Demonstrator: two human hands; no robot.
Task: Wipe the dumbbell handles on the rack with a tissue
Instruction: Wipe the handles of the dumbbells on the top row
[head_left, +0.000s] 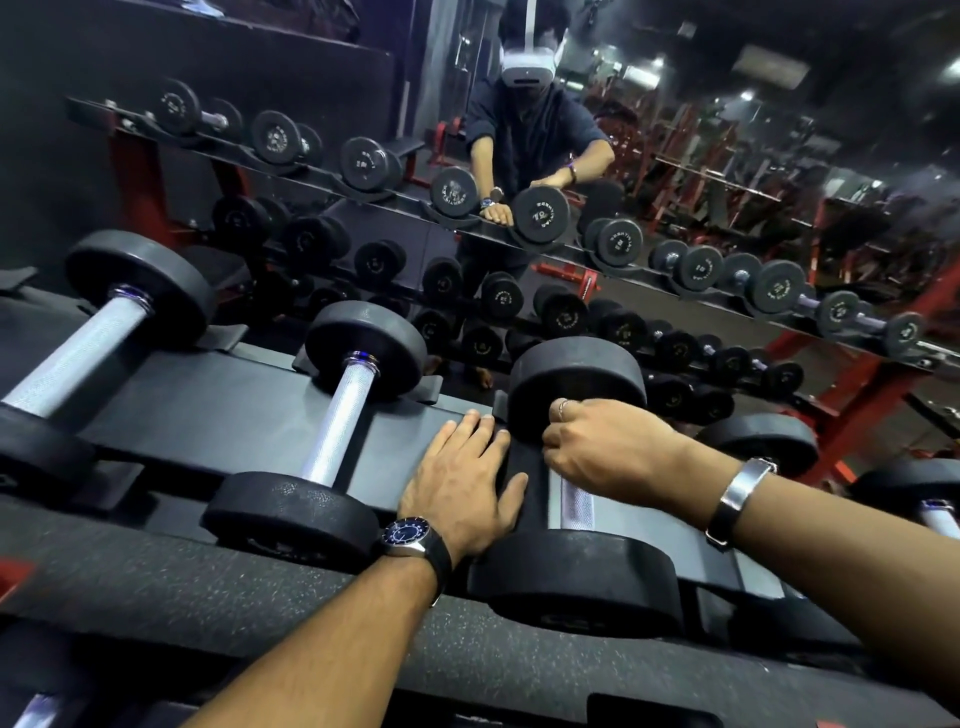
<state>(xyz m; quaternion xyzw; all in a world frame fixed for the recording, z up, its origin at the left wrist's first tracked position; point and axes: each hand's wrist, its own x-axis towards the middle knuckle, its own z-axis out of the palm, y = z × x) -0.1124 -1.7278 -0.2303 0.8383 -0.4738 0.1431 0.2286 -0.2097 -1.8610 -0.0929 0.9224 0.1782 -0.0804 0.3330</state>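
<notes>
A black dumbbell (576, 579) lies on the dark rack tray (234, 405) in front of me. Its knurled silver handle (576, 506) shows below my right hand (608, 452), which is closed around the handle's far end, close to the far weight head. No tissue shows; if one is there, the fingers hide it. My left hand (462, 483) lies flat on the tray just left of that dumbbell, fingers stretched out and holding nothing. Both wrists wear watches.
Two more dumbbells with bare silver handles (340, 415) (78, 358) rest on the tray to the left, and another one (763, 436) lies to the right. A wall mirror (727, 208) behind the rack reflects the rack, me and red gym machines.
</notes>
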